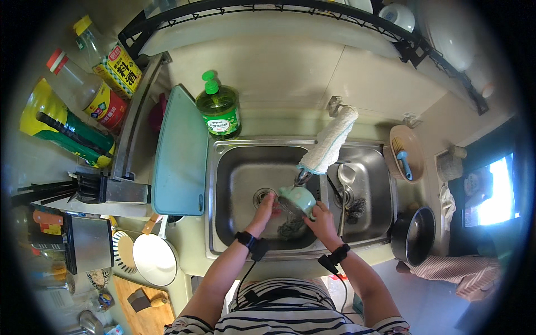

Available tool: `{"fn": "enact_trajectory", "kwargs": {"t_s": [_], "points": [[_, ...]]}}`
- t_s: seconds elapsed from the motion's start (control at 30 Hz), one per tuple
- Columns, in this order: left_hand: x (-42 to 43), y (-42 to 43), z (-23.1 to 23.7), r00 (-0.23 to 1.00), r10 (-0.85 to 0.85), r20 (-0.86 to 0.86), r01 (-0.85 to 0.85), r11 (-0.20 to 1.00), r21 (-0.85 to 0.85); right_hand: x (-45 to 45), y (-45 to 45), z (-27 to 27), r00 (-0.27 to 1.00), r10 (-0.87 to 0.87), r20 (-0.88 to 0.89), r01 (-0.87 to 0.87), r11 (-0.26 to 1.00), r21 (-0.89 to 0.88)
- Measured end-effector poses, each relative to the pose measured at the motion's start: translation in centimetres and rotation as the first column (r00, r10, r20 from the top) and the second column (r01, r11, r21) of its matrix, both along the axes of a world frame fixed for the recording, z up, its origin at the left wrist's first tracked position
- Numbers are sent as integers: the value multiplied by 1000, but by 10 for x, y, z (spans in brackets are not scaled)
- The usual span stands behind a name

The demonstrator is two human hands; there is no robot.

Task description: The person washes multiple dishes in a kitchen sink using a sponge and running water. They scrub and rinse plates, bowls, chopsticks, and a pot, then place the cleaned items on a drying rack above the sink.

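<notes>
My right hand [321, 222] grips a pale green bowl [302, 198] by its right side. The bowl is tilted over the left basin [240, 176] of a double steel sink, below the metal faucet [302, 177]. A white cloth [331, 140] is wrapped around the faucet's neck. Close to the bowl's left side is my left hand [264, 213], near the drain [264, 197]. Its fingers are partly hidden, with something reddish by the fingertips. A dark mesh-like scrubber [291, 229] lies in the basin under the bowl.
In the right basin lie a ladle [346, 173] and a dark scouring pad [356, 209]. A dish soap pump bottle [220, 111] and a blue cutting board [182, 155] stand left behind the sink. To the right are a dark pot [414, 236] and an oval basin [416, 146] holding a brush [404, 163].
</notes>
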State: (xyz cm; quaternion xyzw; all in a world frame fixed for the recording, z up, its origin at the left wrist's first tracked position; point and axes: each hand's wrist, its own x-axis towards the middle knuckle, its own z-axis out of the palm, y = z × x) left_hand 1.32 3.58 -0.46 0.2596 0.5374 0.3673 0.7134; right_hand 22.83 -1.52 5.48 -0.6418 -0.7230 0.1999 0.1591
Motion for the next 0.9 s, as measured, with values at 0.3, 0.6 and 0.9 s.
{"fn": "enact_trajectory", "kwargs": {"t_s": [0.3, 0.6, 0.9], "points": [[3, -12, -13, 802, -87, 590, 283, 926, -248, 28, -13, 42, 938, 345, -29, -342, 936, 79], [47, -50, 30, 754, -100, 649, 146, 989, -17, 54, -50, 66, 915, -203, -348, 167, 977, -129], [67, -26, 45, 789, -541, 291, 561, 828, 16, 123, -70, 117, 987, -104, -122, 129, 969, 212]]}}
